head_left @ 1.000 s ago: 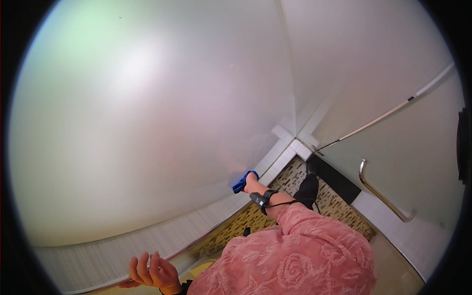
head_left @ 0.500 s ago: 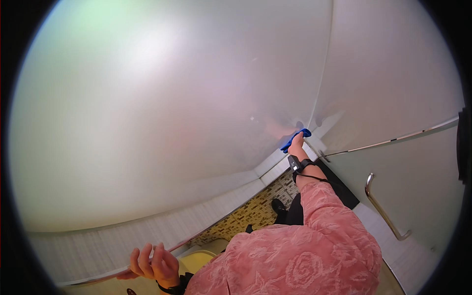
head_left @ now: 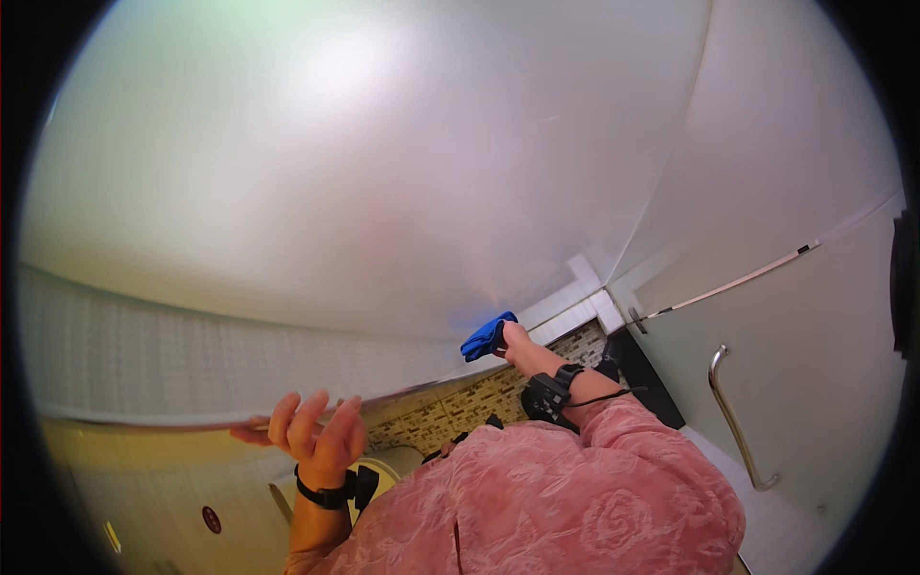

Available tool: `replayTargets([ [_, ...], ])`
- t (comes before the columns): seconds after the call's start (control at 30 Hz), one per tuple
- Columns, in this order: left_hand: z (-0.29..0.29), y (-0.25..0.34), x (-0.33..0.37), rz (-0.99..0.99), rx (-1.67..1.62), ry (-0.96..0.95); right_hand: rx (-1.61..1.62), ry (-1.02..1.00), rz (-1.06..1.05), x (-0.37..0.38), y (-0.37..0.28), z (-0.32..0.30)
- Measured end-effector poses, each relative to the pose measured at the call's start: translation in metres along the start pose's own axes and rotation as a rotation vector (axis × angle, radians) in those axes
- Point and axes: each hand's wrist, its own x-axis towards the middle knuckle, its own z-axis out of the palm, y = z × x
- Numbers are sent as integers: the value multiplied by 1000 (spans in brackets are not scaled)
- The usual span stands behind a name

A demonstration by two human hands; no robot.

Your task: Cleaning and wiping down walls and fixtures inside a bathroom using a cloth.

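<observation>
We'd brought the blue cloth (head_left: pixel 487 337) back left, away from the glass corner (head_left: pixel 606 285) where it was half a second earlier. Our right hand (head_left: pixel 516 339) had a hold on it, cloth bunched up just past the fingers, which it mostly hid. It sat down by the lower edge of the frosted panel (head_left: pixel 287 220); couldn't tell if it was actually touching. Our left hand (head_left: pixel 323 433) was loose, fingers half curled around nothing, right by the rim of the pale ledge (head_left: pixel 211 369), well apart from the cloth. Only container-ish thing: a round yellow rim (head_left: pixel 386 471) poking out beside our pink top (head_left: pixel 575 503), contents hidden.
</observation>
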Motion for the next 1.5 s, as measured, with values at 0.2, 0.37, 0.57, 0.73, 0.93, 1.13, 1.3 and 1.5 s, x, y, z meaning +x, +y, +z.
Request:
replayTargets([
  [0.2,-12,-35,-12,-168,-89,129,-572,-102,-347,30,22,-36],
  [0.37,-17,-43,-21,-288,-2,61,-750,-206,-553,48,66,-11],
  [0.57,-20,-40,-24,-271,129,16,-710,-218,-463,21,102,25],
  [0.73,-17,-47,-27,-139,182,-13,-568,-192,-612,-18,103,42],
  [0.93,-18,-51,-29,-156,157,12,-586,-563,-994,-132,90,69],
  [1.13,-24,-47,-34,-205,150,-13,-828,-632,-1272,-117,84,51],
  [1.3,-18,-44,-46,-216,160,-15,-796,-706,-1237,-174,74,80],
  [1.5,-17,-38,-43,-233,124,41,-798,-1090,-1731,-273,15,163],
])
